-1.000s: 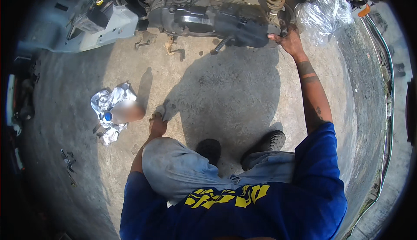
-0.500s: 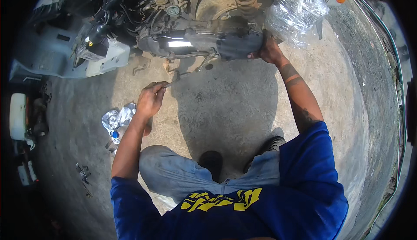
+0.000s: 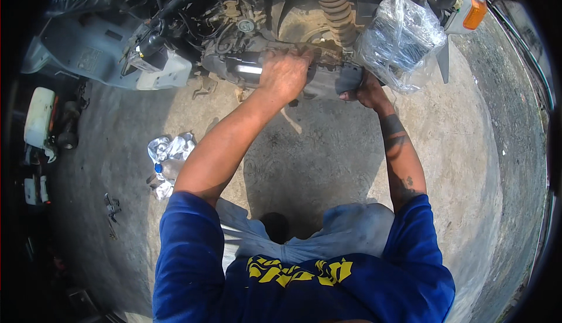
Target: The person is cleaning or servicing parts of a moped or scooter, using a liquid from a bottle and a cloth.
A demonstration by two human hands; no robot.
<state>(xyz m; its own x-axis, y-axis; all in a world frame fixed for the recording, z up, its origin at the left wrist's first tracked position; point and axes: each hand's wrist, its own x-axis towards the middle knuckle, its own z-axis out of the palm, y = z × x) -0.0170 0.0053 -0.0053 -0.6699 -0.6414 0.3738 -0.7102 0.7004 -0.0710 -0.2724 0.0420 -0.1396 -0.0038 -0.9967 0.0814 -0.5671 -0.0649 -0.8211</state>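
Note:
A scooter's long engine case (image 3: 234, 68), grey and black, lies across the far part of the view. My left hand (image 3: 285, 76) reaches over its middle, fingers curled over the top edge; the fingertips and anything under them are hidden. At the case's right end my right hand (image 3: 372, 93) grips around it, thumb on the near side. Its other fingers are mostly out of sight behind the end. A rusty coil spring (image 3: 336, 10) of the rear shock stands behind the case. A round-capped carburetor (image 3: 246, 26) sits behind its left part.
A clear plastic-wrapped bundle (image 3: 404, 39) hangs at the right, beside an orange indicator lamp (image 3: 475, 13). Grey body panels (image 3: 82, 57) spread at the far left. A blue-capped bottle (image 3: 170, 169) lies by silvery wrapping (image 3: 170, 146). Small tools (image 3: 111, 209) lie on the concrete.
My left hand has moved forward and right from above the floor onto the case. The thin metal tool it held no longer shows. My right hand stays at the case's end.

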